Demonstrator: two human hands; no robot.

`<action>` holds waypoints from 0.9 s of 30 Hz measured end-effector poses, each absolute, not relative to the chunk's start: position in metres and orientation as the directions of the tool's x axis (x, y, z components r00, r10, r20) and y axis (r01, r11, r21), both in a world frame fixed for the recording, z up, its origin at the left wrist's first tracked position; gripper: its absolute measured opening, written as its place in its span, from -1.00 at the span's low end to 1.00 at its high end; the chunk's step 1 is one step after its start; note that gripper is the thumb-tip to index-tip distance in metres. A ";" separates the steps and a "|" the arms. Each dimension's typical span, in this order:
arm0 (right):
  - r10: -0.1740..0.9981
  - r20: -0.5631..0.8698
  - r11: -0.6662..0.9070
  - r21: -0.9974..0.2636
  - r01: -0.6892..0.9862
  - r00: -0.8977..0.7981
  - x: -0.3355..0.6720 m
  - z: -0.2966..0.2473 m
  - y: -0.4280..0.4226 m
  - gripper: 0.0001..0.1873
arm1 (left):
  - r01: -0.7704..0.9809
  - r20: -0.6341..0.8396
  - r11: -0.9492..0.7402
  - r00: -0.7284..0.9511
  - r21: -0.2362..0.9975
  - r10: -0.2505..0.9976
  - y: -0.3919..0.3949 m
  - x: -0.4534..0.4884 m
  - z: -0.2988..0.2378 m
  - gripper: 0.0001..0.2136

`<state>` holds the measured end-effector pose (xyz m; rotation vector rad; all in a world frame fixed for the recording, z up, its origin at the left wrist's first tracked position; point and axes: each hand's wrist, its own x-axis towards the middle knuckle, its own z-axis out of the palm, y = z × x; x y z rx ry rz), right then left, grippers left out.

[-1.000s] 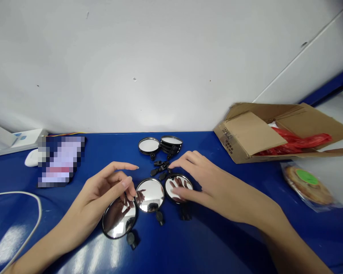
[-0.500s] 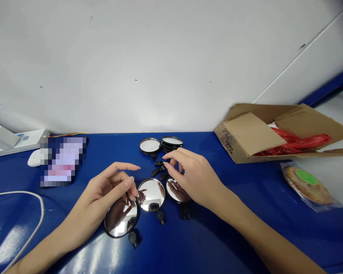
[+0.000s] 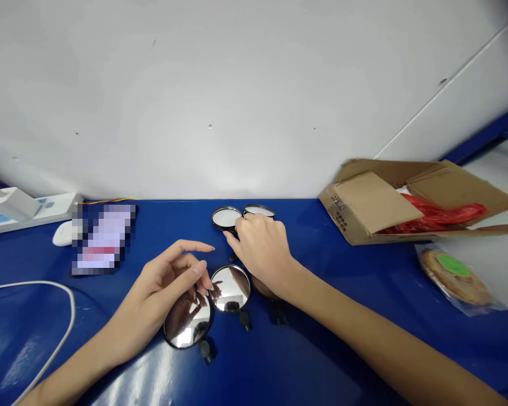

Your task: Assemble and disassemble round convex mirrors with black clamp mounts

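My left hand (image 3: 169, 276) hangs open with its fingers apart, just above a round convex mirror (image 3: 188, 322) and touching nothing I can make out. A second round mirror (image 3: 230, 288) lies just beyond its fingertips, with a black mount stub (image 3: 245, 320) below it. My right hand (image 3: 260, 248) is curled down near a back mirror (image 3: 226, 219) and a stack of mirrors (image 3: 259, 211). It hides the small black fittings seen earlier and most of a third mirror (image 3: 262, 288). Whether it grips anything is hidden.
The blue table (image 3: 279, 361) holds a cardboard box (image 3: 375, 203) with a red plastic bag (image 3: 436, 211) at the right. A wrapped round disc (image 3: 452, 276), a white cable (image 3: 38, 287), a mouse (image 3: 63, 233), a pixelated item (image 3: 104, 239) and a power strip (image 3: 38, 211) lie around.
My right hand has moved away from the third mirror, toward the back mirrors, and now covers the black fittings. My left hand has barely moved.
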<state>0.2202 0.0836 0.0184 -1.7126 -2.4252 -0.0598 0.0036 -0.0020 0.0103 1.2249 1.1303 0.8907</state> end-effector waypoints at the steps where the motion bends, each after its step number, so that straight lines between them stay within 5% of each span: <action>1: 0.932 0.166 0.336 -0.065 0.940 -0.322 0.220 0.018 0.084 -0.74 | 0.061 -0.163 0.153 0.238 0.986 0.957 -0.002 0.003 0.011 -0.67; 11: 0.878 0.304 0.415 -0.097 0.905 -0.370 0.227 0.024 0.076 -0.69 | 0.005 -0.152 0.153 0.185 0.988 0.971 0.005 0.001 0.007 -0.70; 20: 0.580 0.589 0.771 -0.173 0.613 -0.563 0.240 0.022 0.043 -0.52 | -0.326 -0.332 0.387 0.212 0.863 0.919 0.005 0.005 0.013 -0.72; 24: 0.648 0.494 0.756 -0.333 0.563 -0.579 0.256 0.024 0.042 -0.67 | -0.279 -0.358 0.399 0.188 0.874 0.915 0.004 0.005 0.013 -0.68; 27: 0.811 0.330 0.585 -0.499 0.639 -0.484 0.277 0.025 0.051 -0.81 | -0.280 -0.386 0.414 0.149 0.866 0.910 0.005 0.004 0.013 -0.58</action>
